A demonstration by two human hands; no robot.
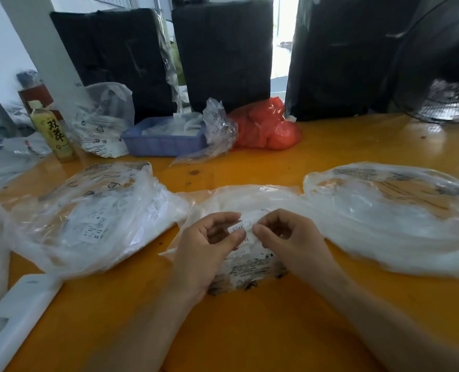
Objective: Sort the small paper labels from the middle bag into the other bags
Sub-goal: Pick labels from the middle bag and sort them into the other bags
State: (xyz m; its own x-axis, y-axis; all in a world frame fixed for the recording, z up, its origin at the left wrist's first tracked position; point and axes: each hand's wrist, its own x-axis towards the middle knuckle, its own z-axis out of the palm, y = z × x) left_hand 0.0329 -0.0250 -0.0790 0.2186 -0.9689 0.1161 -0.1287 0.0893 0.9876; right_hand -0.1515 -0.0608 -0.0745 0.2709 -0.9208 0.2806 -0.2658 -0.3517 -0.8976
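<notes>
Three clear plastic bags lie in a row on the orange table [250,318]. The middle bag [250,261] holds white paper labels. Over it, my left hand [207,248] and my right hand [290,237] both pinch one small white printed label [243,226] between thumb and fingers, one hand at each end. The left bag [88,216] is full of printed labels, one marked XS. The right bag [397,216] holds white labels too; its print is hard to read.
A blue basket [164,142], a red bag [266,127], crumpled clear bags and a tea bottle [52,132] stand behind. Three black wrapped blocks line the back edge. A fan [443,73] sits at the back right. A white flat object [13,318] lies front left.
</notes>
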